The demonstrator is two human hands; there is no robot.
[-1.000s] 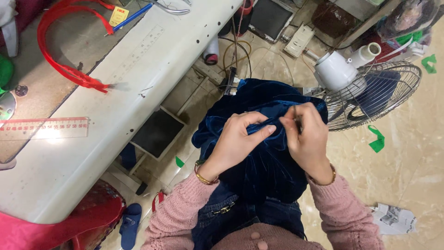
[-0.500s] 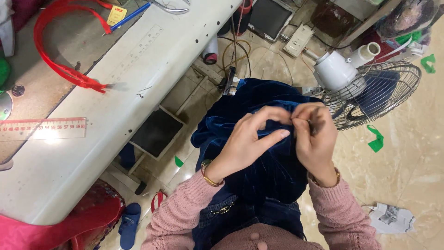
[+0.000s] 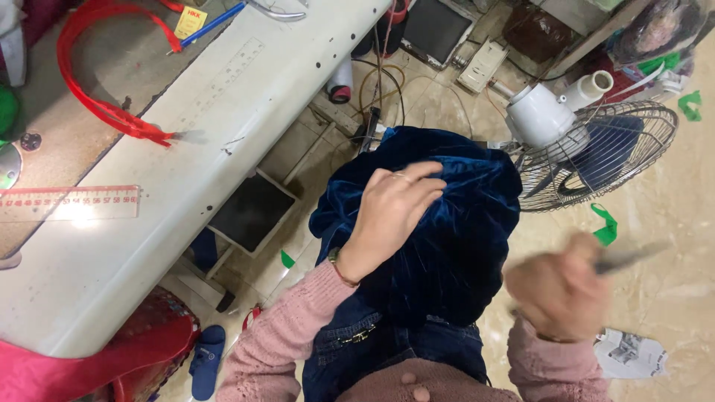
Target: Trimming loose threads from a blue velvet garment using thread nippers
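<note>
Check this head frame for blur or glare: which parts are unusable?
Head view: the right hand and the thin tool it holds are motion-smeared; the left hand on the blue velvet cloth is sharp; glare washes out the ruler on the table.

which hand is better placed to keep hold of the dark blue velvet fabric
Left. The left hand already rests on the dark blue velvet fabric, while the right hand is off it, blurred, holding a thin tool.
</note>
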